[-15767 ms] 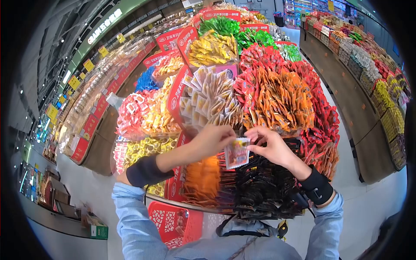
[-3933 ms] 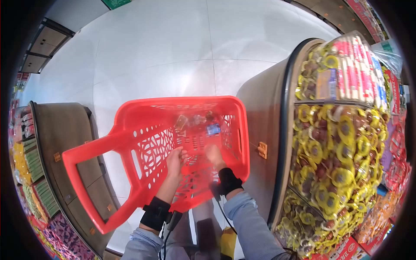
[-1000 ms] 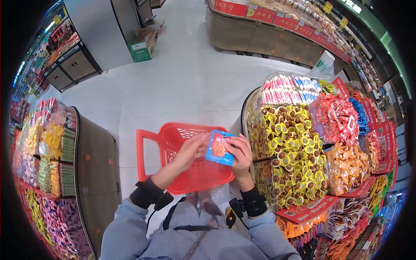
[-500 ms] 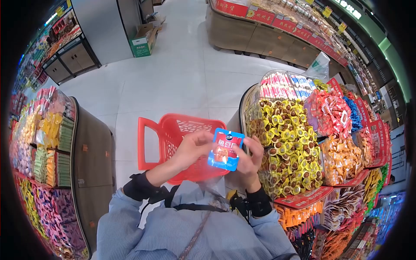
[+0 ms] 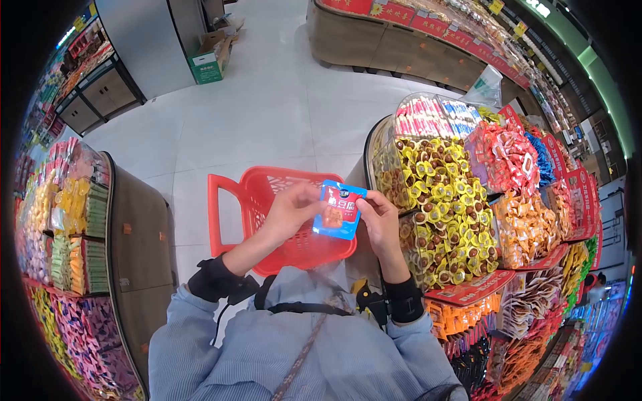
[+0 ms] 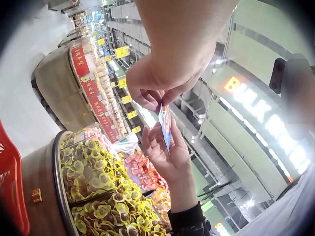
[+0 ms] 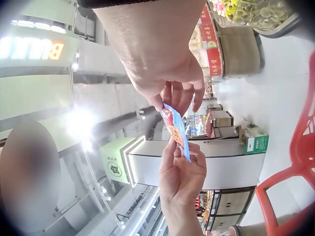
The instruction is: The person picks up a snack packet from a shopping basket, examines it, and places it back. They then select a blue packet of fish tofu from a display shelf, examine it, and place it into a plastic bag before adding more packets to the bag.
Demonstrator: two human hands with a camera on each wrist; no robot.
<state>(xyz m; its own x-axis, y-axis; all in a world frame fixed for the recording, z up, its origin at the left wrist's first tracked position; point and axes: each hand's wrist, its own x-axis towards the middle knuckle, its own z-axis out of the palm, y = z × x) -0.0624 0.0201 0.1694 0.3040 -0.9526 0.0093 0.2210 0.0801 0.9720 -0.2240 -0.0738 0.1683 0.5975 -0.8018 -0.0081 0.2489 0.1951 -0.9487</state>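
Head view: a flat packet (image 5: 339,215) is held between the left hand (image 5: 292,210) and the right hand (image 5: 382,230), each pinching one side edge; neither is nearer. Its long axis runs away from the body, top leaning slightly right. Face: blue border, red panel, pale lettering, food picture. A red basket (image 5: 247,194) shows beyond and below it. Left wrist view: packet nearly edge-on, thin. Right wrist view: packet slanted, printed side visible, slightly bowed
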